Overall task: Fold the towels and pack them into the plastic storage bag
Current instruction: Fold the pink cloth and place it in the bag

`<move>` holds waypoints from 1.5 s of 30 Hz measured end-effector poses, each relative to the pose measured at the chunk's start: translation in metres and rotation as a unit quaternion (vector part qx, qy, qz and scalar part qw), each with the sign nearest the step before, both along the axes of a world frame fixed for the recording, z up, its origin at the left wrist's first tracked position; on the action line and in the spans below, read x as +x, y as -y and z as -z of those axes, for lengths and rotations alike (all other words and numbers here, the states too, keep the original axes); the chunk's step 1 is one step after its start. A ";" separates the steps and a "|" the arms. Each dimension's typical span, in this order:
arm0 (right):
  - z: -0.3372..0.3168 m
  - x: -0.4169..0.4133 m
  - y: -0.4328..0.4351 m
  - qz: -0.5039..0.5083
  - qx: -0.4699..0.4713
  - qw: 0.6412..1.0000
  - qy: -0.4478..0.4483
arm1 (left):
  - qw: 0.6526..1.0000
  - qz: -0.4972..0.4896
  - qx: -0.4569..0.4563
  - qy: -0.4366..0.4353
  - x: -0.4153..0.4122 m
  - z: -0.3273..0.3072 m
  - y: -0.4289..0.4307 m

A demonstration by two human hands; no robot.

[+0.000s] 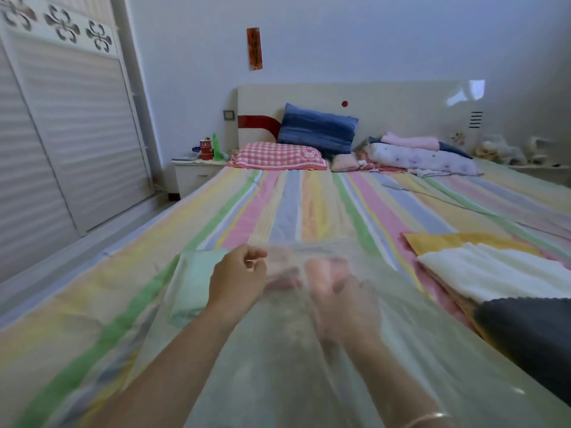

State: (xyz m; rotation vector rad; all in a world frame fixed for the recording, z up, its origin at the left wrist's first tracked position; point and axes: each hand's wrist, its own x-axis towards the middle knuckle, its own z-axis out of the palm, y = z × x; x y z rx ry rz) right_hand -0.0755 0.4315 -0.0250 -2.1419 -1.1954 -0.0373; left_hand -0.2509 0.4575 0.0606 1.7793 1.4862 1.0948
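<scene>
**Bag held up between both hands; unpacked towels lie to the right**

Left hand [238,281]: bare, outside the film. Fingers are curled, thumb and forefinger closed at the far edge of the plastic storage bag [278,366], which is judged to be pinched there. Motion blur noted.

Right hand [343,301]: seen only through the film, blurred. The forearm is veiled by plastic right back to the bracelet [432,417]. Fingers seem bent, but whether film is gripped or merely pushed up cannot be told.

Bag: clear and slack, lifted above the striped sheet [309,199]. Its long axis runs near to far, away from the person. Where the mouth lies cannot be fixed from this view.

Green towel [191,282]: folded, just left of the left hand, seen through the film. Inside the bag or beneath it: not resolved.

Remaining towels: stacked on the sheet to the right, well apart from both hands. A yellow towel [457,242] lies farthest, a white towel [494,273] overlaps it, and a dark grey towel [531,335] is nearest, cut off by the frame edge. The stack's long axis is angled from near right to far left.

Judgement: the bag is being opened or straightened for loading. The stack lies to the right, so the right hand is the nearer one, but it must first be freed from the film. The left hand is better placed to hold the bag.
</scene>
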 end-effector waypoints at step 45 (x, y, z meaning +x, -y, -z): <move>0.063 0.010 -0.108 -0.147 0.032 0.957 0.246 | 0.942 -0.023 0.032 -0.334 0.054 0.095 -0.074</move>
